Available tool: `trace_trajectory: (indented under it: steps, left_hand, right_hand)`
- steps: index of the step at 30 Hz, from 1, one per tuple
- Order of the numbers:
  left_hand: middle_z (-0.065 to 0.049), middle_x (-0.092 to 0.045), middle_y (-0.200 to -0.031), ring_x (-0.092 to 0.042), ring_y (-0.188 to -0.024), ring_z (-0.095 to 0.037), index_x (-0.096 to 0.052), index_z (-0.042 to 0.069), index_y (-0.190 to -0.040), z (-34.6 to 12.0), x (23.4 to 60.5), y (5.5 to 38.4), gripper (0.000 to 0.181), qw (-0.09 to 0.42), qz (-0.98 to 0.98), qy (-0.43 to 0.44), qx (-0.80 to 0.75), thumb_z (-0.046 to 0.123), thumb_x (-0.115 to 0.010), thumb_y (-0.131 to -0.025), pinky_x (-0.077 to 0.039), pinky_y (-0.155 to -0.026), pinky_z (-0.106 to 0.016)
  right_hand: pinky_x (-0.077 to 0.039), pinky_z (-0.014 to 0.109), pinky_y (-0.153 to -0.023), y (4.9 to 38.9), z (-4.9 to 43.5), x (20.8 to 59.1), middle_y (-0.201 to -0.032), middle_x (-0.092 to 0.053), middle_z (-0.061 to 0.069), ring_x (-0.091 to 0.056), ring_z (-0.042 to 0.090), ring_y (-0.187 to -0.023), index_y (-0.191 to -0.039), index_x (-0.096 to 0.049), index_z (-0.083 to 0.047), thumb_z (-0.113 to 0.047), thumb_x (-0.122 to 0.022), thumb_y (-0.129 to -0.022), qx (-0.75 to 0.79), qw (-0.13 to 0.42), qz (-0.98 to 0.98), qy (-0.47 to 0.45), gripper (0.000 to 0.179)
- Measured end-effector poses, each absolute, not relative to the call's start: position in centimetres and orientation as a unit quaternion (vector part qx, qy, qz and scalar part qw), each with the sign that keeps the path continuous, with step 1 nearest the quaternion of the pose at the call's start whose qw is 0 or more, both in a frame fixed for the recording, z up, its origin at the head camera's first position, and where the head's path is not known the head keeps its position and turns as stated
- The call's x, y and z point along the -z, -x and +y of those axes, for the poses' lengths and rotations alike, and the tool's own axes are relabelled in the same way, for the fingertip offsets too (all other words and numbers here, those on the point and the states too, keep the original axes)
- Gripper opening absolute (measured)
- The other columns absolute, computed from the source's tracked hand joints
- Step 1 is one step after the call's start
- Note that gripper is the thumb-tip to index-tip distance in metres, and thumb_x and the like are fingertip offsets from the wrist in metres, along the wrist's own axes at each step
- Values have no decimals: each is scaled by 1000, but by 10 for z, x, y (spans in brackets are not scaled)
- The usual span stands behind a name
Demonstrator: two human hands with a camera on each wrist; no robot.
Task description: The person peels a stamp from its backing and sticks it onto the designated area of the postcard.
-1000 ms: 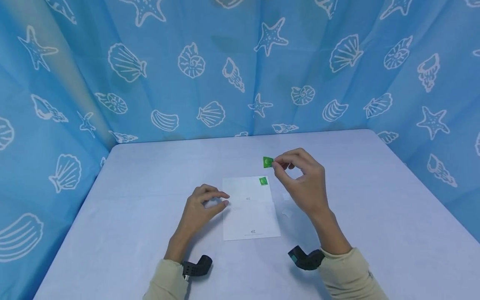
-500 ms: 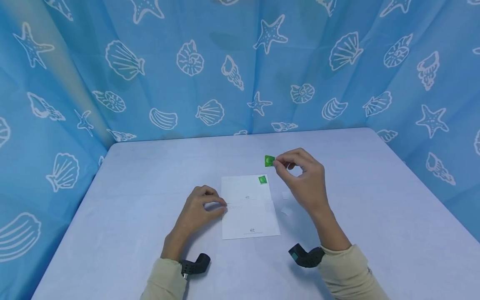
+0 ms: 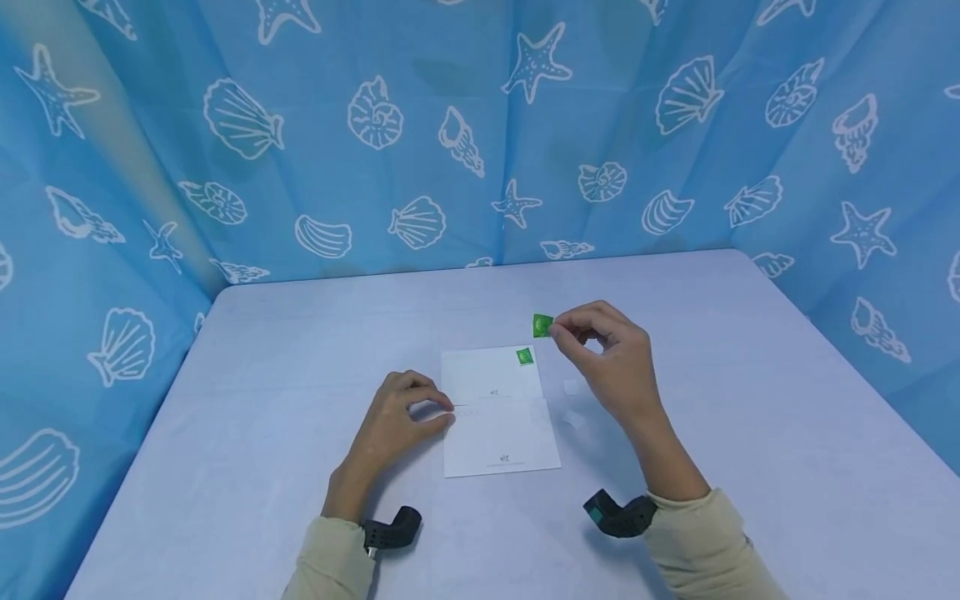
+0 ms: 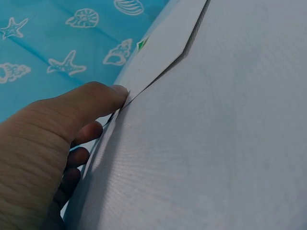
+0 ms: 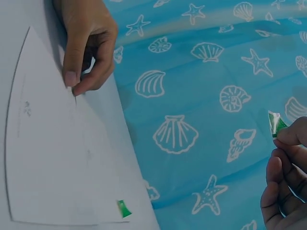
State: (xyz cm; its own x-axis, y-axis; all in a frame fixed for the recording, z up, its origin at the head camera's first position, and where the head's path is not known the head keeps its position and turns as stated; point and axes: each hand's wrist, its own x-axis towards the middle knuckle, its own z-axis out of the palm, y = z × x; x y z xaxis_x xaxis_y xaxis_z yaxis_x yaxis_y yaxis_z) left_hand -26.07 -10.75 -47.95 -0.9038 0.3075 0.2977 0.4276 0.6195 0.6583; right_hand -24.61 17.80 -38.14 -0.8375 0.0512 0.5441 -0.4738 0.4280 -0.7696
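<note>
Two white envelopes overlap on the table: the rear envelope (image 3: 480, 372) bears a green stamp (image 3: 524, 357) at its upper right corner, and the front envelope (image 3: 498, 442) has small grey print near its lower edge. My left hand (image 3: 401, 421) pinches the front envelope's upper left corner between thumb and fingers; its thumb (image 4: 108, 98) lies on the paper in the left wrist view. Between thumb and forefinger my right hand (image 3: 611, 358) holds a second green stamp (image 3: 542, 325), raised above the table beyond the envelopes' upper right corner. That stamp (image 5: 276, 124) looks slightly curled in the right wrist view.
Small whitish scraps (image 3: 573, 419) lie on the table right of the envelopes. A white cloth covers the table (image 3: 300, 333). Blue curtains (image 3: 480, 125) with shell and starfish prints stand behind it and at both sides. Each wrist wears a black camera mount (image 3: 393, 529).
My left hand has moved slightly and closed its thumb and fingers on the front envelope's corner. My right hand has shifted a little to the right, still holding the stamp.
</note>
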Motion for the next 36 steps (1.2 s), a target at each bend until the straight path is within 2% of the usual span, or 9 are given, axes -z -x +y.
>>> trace_trajectory:
  steps: [6,13,29,36]
  left_hand:
    - [6,-62,-106,-50,-110,-20,-78,25,-87,-109,476,262,10,69,-898,202,384,20,-85,-81,-43,-97,-43]
    - [4,-61,-107,-50,-110,-22,-78,25,-87,-112,477,261,9,59,-902,186,386,21,-83,-82,-43,-97,-44]
    - [5,-61,-108,-49,-112,-21,-77,25,-87,-108,479,259,11,57,-900,183,391,20,-85,-81,-42,-100,-44]
    - [5,-61,-108,-48,-112,-21,-77,25,-87,-106,478,259,10,55,-901,184,389,20,-84,-82,-42,-99,-43]
  right_hand:
    - [-49,20,-80,235,183,389,-95,-66,2,-58,14,-85,-97,-75,-3,-7,-73,-92,-533,235,-808,-86,7]
    - [-49,20,-77,224,174,376,-94,-65,13,-57,13,-81,-96,-73,6,2,-70,-90,-548,226,-800,-93,7]
    - [-49,18,-76,220,181,385,-94,-66,13,-58,14,-82,-96,-73,6,2,-70,-90,-544,221,-805,-84,7]
    - [-48,20,-76,233,194,413,-96,-66,4,-58,15,-84,-97,-76,-3,-7,-74,-91,-548,212,-805,-78,8]
